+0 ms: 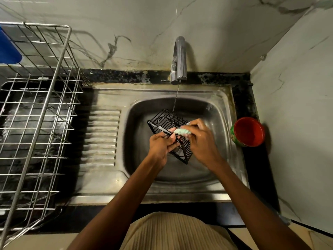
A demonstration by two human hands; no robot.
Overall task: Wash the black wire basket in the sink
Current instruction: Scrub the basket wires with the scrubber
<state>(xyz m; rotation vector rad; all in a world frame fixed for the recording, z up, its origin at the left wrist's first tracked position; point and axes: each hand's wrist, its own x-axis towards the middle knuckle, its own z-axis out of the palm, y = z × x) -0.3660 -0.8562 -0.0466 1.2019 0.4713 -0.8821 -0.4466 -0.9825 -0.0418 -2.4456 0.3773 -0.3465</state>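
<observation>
A small black wire basket (167,121) hangs tilted over the steel sink bowl (140,123). My left hand (161,147) grips its near rim from the left. My right hand (201,139) pinches a pale green scrub pad (182,131) and presses it against the basket's rim. A thin stream of water falls from the chrome tap (179,58) onto the basket's far corner. Part of the basket is hidden behind both hands.
A large metal dish rack (36,112) stands on the dark counter at the left, with something blue (8,49) in its far corner. A ribbed drainboard (100,136) lies beside the bowl. A red-and-green cup (247,131) sits on the counter at the right. Marble walls close the back and right.
</observation>
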